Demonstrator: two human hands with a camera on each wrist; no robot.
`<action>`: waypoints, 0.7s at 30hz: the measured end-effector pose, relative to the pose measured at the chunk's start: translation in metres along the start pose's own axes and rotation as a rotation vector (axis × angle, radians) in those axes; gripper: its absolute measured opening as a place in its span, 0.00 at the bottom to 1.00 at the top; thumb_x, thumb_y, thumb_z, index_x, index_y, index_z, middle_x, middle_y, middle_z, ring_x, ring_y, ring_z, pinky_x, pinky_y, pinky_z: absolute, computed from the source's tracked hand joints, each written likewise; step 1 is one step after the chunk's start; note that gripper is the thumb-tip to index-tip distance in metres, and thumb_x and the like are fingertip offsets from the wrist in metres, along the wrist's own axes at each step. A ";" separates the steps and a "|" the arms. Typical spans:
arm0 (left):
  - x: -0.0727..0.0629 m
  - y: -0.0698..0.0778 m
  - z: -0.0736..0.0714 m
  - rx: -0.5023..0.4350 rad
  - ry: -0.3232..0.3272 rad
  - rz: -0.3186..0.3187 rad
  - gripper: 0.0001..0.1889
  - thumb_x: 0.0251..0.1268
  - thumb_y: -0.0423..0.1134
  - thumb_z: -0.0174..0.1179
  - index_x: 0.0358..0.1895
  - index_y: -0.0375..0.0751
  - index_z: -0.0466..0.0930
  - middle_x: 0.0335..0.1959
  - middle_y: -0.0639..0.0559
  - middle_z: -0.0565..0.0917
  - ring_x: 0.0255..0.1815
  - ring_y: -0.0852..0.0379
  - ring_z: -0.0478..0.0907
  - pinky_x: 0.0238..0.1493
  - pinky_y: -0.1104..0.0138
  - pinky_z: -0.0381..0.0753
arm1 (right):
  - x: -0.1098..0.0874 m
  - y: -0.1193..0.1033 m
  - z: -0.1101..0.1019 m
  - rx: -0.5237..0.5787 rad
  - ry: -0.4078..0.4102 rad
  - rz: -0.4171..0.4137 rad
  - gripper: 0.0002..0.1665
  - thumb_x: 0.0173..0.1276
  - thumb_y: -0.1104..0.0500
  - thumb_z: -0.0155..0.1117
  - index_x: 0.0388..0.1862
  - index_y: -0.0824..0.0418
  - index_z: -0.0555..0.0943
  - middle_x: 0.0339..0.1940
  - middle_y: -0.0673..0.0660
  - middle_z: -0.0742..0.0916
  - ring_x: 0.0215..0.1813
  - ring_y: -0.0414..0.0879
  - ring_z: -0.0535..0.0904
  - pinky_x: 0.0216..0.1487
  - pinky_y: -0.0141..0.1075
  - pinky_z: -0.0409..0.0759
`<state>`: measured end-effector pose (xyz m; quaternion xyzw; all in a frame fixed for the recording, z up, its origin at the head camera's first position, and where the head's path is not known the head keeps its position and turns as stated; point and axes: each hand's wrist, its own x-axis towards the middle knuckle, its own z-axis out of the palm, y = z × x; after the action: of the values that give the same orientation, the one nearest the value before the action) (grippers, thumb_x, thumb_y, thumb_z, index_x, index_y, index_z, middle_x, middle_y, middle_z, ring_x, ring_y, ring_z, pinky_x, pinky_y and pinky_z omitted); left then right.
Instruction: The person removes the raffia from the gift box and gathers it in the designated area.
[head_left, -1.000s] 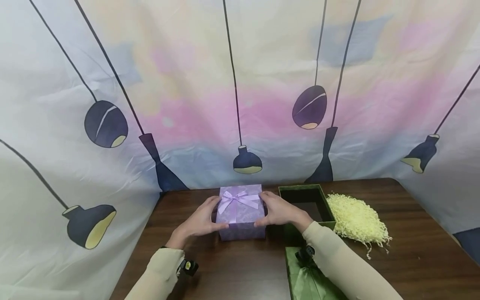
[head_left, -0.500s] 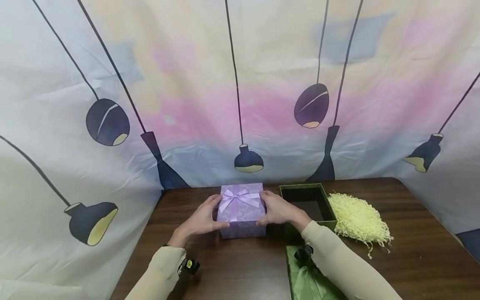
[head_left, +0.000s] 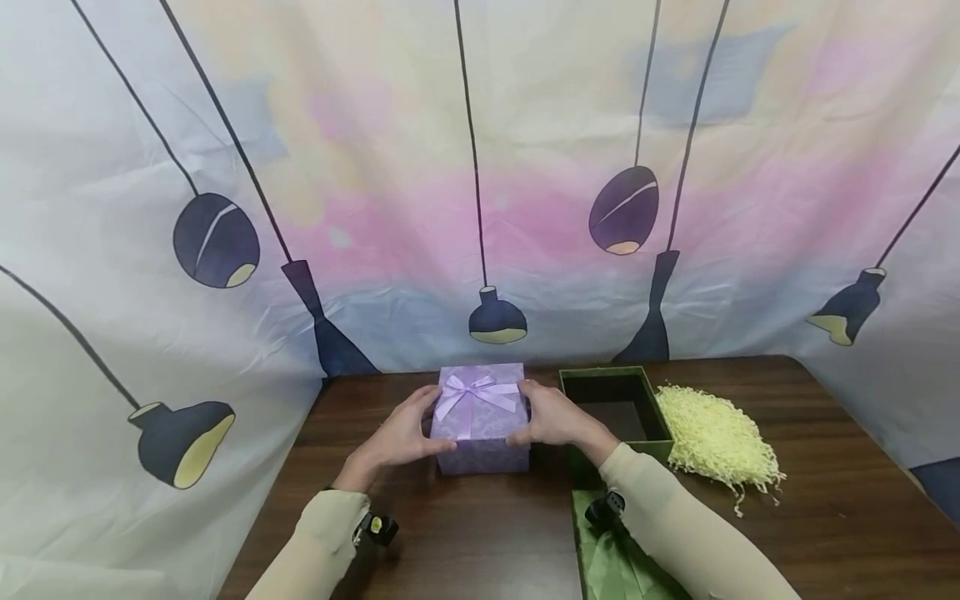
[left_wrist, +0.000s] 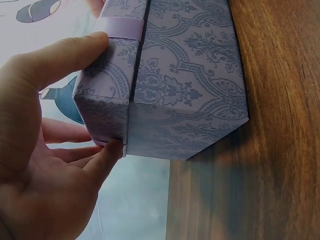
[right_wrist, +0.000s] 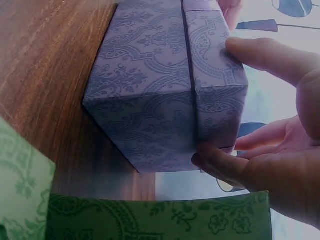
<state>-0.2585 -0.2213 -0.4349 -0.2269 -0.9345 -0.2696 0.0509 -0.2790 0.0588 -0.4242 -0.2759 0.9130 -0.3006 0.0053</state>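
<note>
A purple gift box [head_left: 491,458] with a damask pattern stands on the wooden table in the head view. Its lid [head_left: 487,423] carries a ribbon tied in a bow [head_left: 474,393]. My left hand [head_left: 401,433] grips the lid from the left, thumb on the front face and fingers around the side. From the right, my right hand [head_left: 561,417] holds it the same way. Both wrist views show a dark seam between the lid [left_wrist: 107,75] and the box body [right_wrist: 145,65], with fingertips at the lid's lower edge. The box's inside is hidden.
Right of the purple box stands an open green box [head_left: 660,417] with a dark inside. Beyond it lies a heap of pale yellow shredded paper [head_left: 716,437]. A green lid [head_left: 622,562] with a ribbon lies nearer me, partly under my right sleeve. A printed curtain [head_left: 405,208] hangs behind the table.
</note>
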 end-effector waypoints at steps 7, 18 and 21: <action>-0.001 0.001 0.000 -0.012 -0.018 -0.013 0.52 0.46 0.53 0.74 0.71 0.26 0.61 0.71 0.33 0.65 0.70 0.40 0.66 0.67 0.50 0.67 | -0.005 0.000 -0.003 0.021 -0.017 0.008 0.58 0.44 0.46 0.81 0.69 0.73 0.66 0.64 0.66 0.77 0.61 0.56 0.77 0.61 0.49 0.76; -0.002 0.008 -0.006 -0.024 0.017 -0.009 0.52 0.46 0.53 0.75 0.71 0.27 0.61 0.71 0.32 0.64 0.68 0.40 0.69 0.67 0.49 0.68 | -0.004 -0.002 -0.008 -0.005 0.023 -0.012 0.58 0.44 0.46 0.81 0.69 0.72 0.67 0.63 0.64 0.79 0.60 0.54 0.78 0.60 0.47 0.76; -0.003 0.009 -0.007 -0.031 0.024 -0.006 0.52 0.45 0.53 0.75 0.71 0.27 0.61 0.70 0.32 0.64 0.67 0.40 0.69 0.67 0.49 0.68 | -0.005 -0.004 -0.010 -0.004 0.033 -0.019 0.57 0.43 0.46 0.81 0.68 0.72 0.68 0.59 0.63 0.81 0.55 0.52 0.80 0.57 0.46 0.77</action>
<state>-0.2522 -0.2190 -0.4251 -0.2217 -0.9302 -0.2867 0.0578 -0.2750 0.0643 -0.4144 -0.2794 0.9109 -0.3035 -0.0132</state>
